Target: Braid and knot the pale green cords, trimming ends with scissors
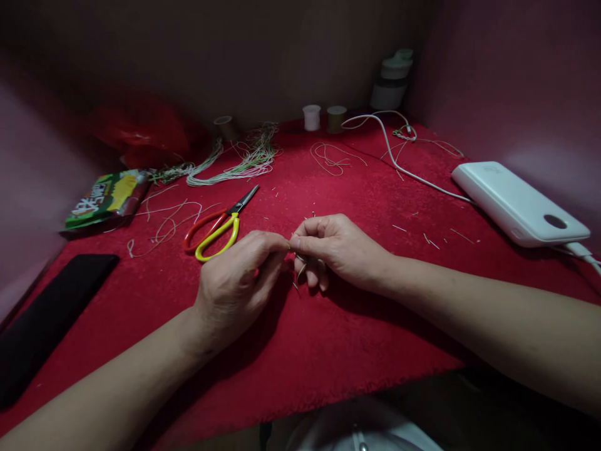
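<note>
My left hand (241, 272) and my right hand (335, 247) meet fingertip to fingertip above the red cloth, both closed in a pinch. Between them runs a thin tan cord (301, 272), whose loose end hangs below my right fingers. Most of the cord is hidden by the fingers. Just beyond my left hand lies a pair of scissors (216, 242) with one red and one yellow handle, blades pointing away. Short cord snippets (431, 242) are scattered on the cloth right of my right hand.
Behind are a bundle of pale cords (235, 172), thread spools (312, 118) and a bottle (389, 88). A white power bank (516, 203) with a cable (408, 172) lies right. A green packet (106, 197) and a black flat case (56, 326) lie left. The red cloth (357, 357) ends in front.
</note>
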